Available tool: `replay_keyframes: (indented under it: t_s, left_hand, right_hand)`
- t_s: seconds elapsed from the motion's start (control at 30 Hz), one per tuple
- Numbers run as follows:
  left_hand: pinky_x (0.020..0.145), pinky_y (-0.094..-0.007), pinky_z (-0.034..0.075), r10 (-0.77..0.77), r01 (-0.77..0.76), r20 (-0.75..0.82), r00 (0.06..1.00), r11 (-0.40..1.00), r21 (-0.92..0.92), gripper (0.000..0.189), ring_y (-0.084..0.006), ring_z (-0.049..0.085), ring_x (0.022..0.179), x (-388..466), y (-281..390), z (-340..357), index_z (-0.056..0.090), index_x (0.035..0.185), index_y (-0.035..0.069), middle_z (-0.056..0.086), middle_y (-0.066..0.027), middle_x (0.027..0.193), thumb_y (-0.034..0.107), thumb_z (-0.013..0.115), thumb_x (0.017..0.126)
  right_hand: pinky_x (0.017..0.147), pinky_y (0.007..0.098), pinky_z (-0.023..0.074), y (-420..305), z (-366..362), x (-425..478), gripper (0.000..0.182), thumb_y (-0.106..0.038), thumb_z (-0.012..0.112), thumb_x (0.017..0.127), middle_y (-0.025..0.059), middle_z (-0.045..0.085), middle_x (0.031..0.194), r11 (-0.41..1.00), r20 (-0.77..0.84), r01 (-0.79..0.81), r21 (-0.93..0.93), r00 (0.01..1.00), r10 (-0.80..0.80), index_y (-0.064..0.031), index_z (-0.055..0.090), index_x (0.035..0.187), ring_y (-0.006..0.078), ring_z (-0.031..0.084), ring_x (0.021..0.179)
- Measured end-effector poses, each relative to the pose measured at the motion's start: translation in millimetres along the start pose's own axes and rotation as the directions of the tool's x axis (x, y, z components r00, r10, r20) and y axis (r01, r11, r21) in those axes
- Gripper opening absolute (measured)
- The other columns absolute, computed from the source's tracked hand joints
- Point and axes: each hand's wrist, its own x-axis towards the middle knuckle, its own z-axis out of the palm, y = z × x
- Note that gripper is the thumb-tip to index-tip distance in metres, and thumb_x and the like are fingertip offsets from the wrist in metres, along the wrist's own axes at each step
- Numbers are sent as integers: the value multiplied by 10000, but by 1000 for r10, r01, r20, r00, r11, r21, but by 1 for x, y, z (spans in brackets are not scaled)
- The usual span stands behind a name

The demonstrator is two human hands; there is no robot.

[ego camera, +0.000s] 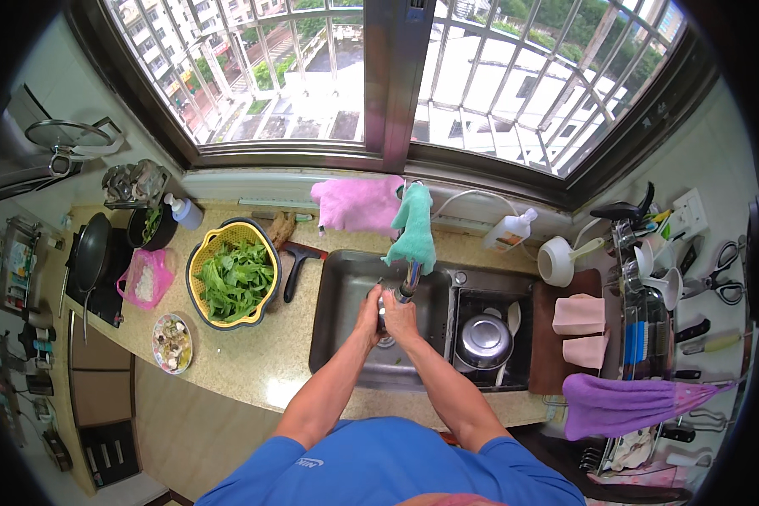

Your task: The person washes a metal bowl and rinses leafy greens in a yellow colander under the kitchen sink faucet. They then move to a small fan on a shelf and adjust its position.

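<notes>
Both hands are together over the left basin of a steel sink (345, 278), just below the end of the faucet (407, 290). My left hand (369, 313) is on the left side, its fingers pointing towards the faucet. My right hand (401, 318) lies close beside it, near the faucet's mouth. Something shiny shows in the narrow gap between them; whether it is running water or a metal piece is unclear. A teal cloth (413, 228) drapes over the faucet's neck. Behind the left hand, the drain (386, 342) is partly visible.
A yellow colander (207, 253) of leafy greens (237, 281) stands left of the sink, with a black-handled squeegee (295, 275) between. A metal bowl (485, 341) sits in the right basin. Beside it lies a brown cutting board (547, 335). A plate of food (172, 343) rests near the counter's front edge.
</notes>
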Motion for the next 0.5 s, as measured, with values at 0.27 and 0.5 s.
replay_keyframes:
  t_s: [0.27,0.5]
  left_hand:
    - [629,-375,535,478,-323,-133,868,747,581,613,-237,676,742,-31,-33,21,335,1483,92,675,-157,922,238,584,943]
    - [918,-446,477,821,-460,174,544,118,880,754,-456,548,1114,-47,-48,-7,339,1474,102,476,-274,1310,169,690,811]
  right_hand:
    - [595,350,485,95,15,50,208,-226,615,937,39,610,844,953,39,-194,232,981,190,-24,595,982,155,583,703]
    - [600,315,461,32,24,33,176,-242,568,950,28,596,812,837,259,-335,432,936,241,-68,597,950,134,544,708]
